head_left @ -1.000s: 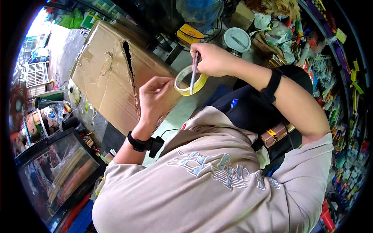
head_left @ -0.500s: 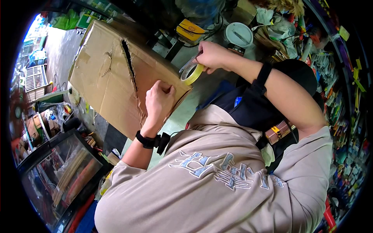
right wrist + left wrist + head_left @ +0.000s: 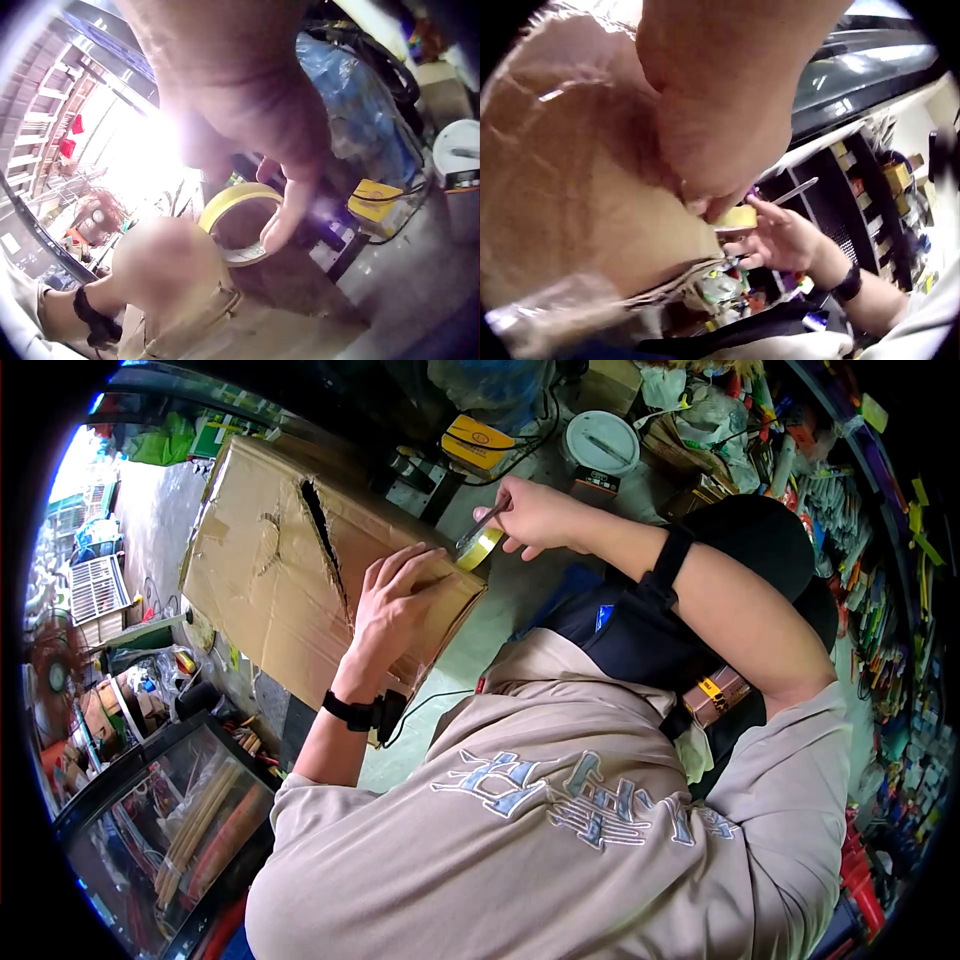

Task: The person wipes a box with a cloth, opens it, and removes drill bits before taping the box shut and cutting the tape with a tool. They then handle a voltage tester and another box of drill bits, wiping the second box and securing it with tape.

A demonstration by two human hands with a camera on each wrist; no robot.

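Can read no word or number with certainty. On the shirt (image 3: 510, 880), can see large outlined characters, too stylised to decipher. Inside the roll of tape (image 3: 232, 201), can spot print, too blurred to spell out. Likewise cannot make out dark marks on the yellow box (image 3: 476, 448) or on the brown packet's yellow label (image 3: 710, 689).

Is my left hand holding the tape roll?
No, the right hand holds the tape roll, while the left hand lies on the cardboard box.
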